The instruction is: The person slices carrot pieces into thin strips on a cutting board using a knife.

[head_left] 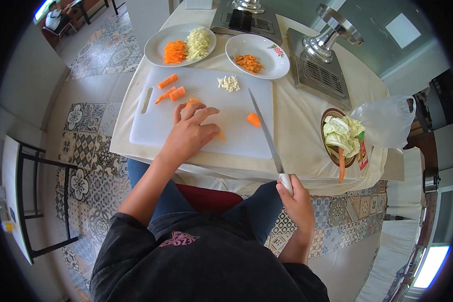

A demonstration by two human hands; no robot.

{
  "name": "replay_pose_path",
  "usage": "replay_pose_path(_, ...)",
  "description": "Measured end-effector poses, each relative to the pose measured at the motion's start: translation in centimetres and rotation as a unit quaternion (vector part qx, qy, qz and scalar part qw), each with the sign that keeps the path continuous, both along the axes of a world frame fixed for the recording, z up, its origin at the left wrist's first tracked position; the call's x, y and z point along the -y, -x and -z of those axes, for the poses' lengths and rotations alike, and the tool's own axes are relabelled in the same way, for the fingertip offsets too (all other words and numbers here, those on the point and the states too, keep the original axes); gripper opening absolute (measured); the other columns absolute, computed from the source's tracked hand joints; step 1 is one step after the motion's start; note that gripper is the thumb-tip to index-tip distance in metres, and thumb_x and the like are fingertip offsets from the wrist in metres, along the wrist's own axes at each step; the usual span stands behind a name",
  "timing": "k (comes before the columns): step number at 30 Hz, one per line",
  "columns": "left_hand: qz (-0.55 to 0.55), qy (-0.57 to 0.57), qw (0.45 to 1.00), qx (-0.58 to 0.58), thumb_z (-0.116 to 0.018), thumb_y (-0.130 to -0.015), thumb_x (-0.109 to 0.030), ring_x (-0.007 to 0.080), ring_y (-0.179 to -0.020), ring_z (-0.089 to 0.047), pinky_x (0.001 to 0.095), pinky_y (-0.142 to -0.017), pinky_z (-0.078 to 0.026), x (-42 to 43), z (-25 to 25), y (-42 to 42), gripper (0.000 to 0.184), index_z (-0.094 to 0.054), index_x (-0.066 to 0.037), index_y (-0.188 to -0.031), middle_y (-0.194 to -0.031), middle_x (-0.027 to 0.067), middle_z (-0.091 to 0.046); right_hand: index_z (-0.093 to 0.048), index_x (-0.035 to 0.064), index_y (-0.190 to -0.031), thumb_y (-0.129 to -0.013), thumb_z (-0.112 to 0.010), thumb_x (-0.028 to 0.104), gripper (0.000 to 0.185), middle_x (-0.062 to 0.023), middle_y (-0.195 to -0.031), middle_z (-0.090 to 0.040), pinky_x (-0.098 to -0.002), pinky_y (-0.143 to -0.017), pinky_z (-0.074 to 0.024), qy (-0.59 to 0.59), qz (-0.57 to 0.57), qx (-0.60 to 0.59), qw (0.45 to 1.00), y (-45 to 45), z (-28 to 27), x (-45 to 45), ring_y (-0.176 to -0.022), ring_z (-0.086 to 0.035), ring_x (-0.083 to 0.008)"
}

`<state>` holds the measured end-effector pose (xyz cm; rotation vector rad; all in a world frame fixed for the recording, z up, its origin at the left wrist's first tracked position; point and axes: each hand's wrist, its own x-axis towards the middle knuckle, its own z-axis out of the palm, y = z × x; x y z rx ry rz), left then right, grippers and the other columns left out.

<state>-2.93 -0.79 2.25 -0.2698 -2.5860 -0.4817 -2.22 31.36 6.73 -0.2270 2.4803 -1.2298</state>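
My right hand [298, 201] is wrapped around the white handle of a long kitchen knife [267, 129], whose blade points away across the board's right side. Fingers spread and bent, my left hand [190, 130] is over the white cutting board [153, 132], at thin carrot strips [193, 101] partly covered by its fingers. Carrot pieces [177, 93] lie just beyond that hand. Near the blade sits a short carrot chunk [253, 120]. A small heap of chopped white vegetable [229, 83] rests at the board's far side.
Behind the board, a plate [154, 54] holds shredded carrot and pale shreds; a flowered plate [279, 68] holds carrot bits. Metal stands [319, 73] are at the back. At right, a brown-rimmed bowl [323, 132] contains cabbage [341, 135] and a carrot, beside a plastic bag [385, 121].
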Motion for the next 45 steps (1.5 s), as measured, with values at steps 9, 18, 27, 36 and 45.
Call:
replay_pose_path(9, -0.093, -0.043, 0.993, -0.058, -0.082, -0.074, -0.012, 0.0201, -0.112, -0.059, 0.0488, -0.106, -0.033, 1.4, 1.0, -2.6, 0.016, -0.075, -0.019, -0.088, -0.115, -0.0046, -0.066, -0.054, -0.0005, -0.107, -0.099, -0.058, 0.027, 0.029, -0.0258, -0.075, -0.063, -0.0488, -0.063, -0.0449, -0.052, -0.142, -0.015, 0.988, -0.5, -1.5, 2.0, -0.076, -0.061, -0.0477)
replay_pose_path(18, -0.109, -0.069, 0.989, -0.066, -0.081, -0.076, -0.011, 0.0175, -0.1, -0.062, 0.0488, -0.102, -0.035, 0.2, 2.0, -3.5, 0.019, -0.074, -0.017, -0.092, -0.098, -0.0072, -0.07, -0.054, -0.0011, -0.11, -0.098, -0.059, 0.025, 0.03, -0.0286, -0.077, -0.062, -0.0534, -0.065, -0.0437, -0.147, -0.2, -0.021, 0.968, -0.5, -3.5, 3.9, -0.078, -0.059, -0.0511)
replay_pose_path(27, -0.114, -0.043, 0.991, -0.059, -0.081, -0.077, -0.013, 0.0166, -0.102, -0.06, 0.0496, -0.103, -0.034, -0.1, 2.2, -3.4, 0.018, -0.076, -0.017, -0.094, -0.099, -0.0082, -0.07, -0.052, -0.0017, -0.105, -0.099, -0.057, 0.025, 0.028, -0.0289, -0.075, -0.062, -0.0564, -0.065, -0.0433, -0.163, -0.22, -0.015, 0.962, -0.2, -3.6, 4.4, -0.075, -0.059, -0.0514)
replay_pose_path(36, -0.12, -0.034, 0.991, -0.044, -0.08, -0.078, -0.014, 0.0162, -0.103, -0.06, 0.049, -0.103, -0.033, -0.2, 2.1, -3.5, 0.017, -0.075, -0.017, -0.094, -0.102, -0.0079, -0.069, -0.045, -0.0036, -0.105, -0.1, -0.053, 0.02, 0.026, -0.0298, -0.072, -0.064, -0.0598, -0.063, -0.049, -0.232, -0.269, -0.014, 0.934, -0.5, -4.2, 4.2, -0.072, -0.064, -0.0502)
replay_pose_path(45, -0.116, -0.063, 0.99, -0.054, -0.08, -0.076, -0.01, 0.018, -0.1, -0.061, 0.0518, -0.103, -0.034, -0.3, 2.1, -3.5, 0.017, -0.074, -0.015, -0.091, -0.099, -0.006, -0.068, -0.044, -0.0019, -0.103, -0.1, -0.052, 0.019, 0.023, -0.0268, -0.074, -0.066, -0.0569, -0.064, -0.0511, -0.214, -0.279, -0.047, 0.935, 1.1, -2.1, 6.9, -0.072, -0.066, -0.047)
